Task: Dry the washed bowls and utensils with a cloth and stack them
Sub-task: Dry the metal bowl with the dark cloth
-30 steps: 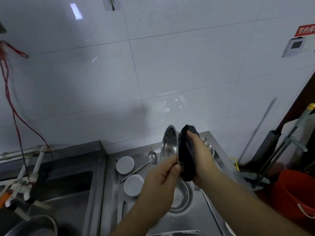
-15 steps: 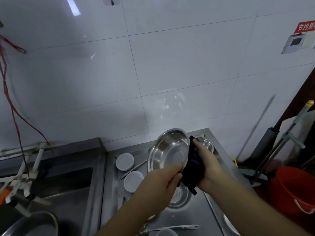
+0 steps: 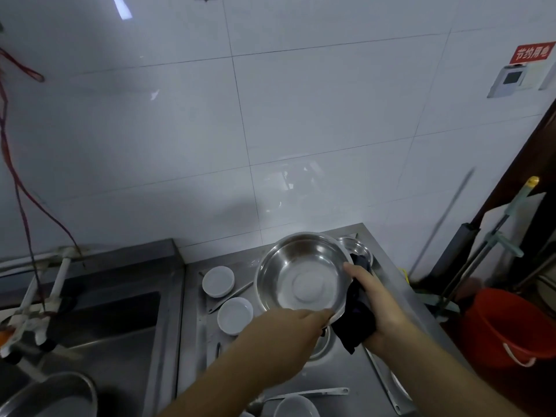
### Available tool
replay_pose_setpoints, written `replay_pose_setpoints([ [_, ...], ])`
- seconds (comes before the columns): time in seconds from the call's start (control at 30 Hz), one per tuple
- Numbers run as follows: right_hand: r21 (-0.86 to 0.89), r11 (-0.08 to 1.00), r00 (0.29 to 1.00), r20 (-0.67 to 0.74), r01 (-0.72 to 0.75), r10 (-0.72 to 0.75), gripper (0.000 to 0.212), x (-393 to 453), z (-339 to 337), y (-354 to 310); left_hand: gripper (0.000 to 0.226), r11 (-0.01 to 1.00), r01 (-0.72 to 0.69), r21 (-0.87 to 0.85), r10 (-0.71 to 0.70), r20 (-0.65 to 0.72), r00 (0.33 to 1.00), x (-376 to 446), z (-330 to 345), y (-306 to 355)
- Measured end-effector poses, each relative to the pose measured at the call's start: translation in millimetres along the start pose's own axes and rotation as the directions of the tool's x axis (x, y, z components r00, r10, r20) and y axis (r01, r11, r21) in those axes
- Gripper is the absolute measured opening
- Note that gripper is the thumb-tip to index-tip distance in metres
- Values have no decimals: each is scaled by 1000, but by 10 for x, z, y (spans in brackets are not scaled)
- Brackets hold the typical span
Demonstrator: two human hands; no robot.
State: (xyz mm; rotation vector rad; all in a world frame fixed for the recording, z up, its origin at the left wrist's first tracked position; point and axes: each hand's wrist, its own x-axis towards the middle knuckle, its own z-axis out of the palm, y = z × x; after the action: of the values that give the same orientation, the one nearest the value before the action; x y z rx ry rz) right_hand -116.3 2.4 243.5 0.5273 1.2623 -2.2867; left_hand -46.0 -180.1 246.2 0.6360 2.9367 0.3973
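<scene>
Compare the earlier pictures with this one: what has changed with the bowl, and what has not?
The steel bowl has turned from edge-on to showing its open inside, and it sits lower. The left hand still holds its near rim; the right hand still presses the dark cloth to its right side. The white dishes stay put.

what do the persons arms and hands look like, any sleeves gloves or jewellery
Both forearms are bare as far as the frame shows, with no sleeve in view. The left hand and right hand wear no gloves; no rings, watch or bracelets are visible.

Dim, soft picture; glare streaks the wall tiles (image 3: 285, 182).
</scene>
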Motion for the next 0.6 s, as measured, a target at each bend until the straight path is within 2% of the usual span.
replay_pose_setpoints([
  [0.17,57,998,999,-23,32,-31,36,-52,48,155,39,993,-88,76,95,-96,991,-33,61,-116],
  [0.27,59,997,998,-36,44,-42,31,-71,59,231,44,993,-107,52,116,-217,969,-90,80,-203],
  [0.33,64,996,997,-56,59,-56,31,-75,40,269,46,998,-55,-32,39,-362,932,-130,76,-273],
  [0.4,46,997,996,-67,69,-66,33,-80,12,301,44,970,76,-229,-177,-465,868,-146,95,-408],
  [0.43,38,997,997,-55,62,-60,30,-92,8,316,41,919,132,-371,-310,-476,823,-147,97,-477],
  [0.47,42,998,997,-55,56,-54,31,-81,-14,336,37,826,186,-532,-458,-441,772,-140,98,-549],
  [0.5,42,998,997,-57,50,-48,34,-71,-38,353,34,685,220,-694,-591,-353,725,-132,104,-614],
  [0.53,41,998,998,-57,43,-41,36,-46,-70,372,30,499,239,-833,-688,-213,694,-118,100,-649],
  [0.6,37,999,997,-78,23,-20,38,-14,-113,411,25,120,193,-974,-733,44,679,-89,129,-672],
])
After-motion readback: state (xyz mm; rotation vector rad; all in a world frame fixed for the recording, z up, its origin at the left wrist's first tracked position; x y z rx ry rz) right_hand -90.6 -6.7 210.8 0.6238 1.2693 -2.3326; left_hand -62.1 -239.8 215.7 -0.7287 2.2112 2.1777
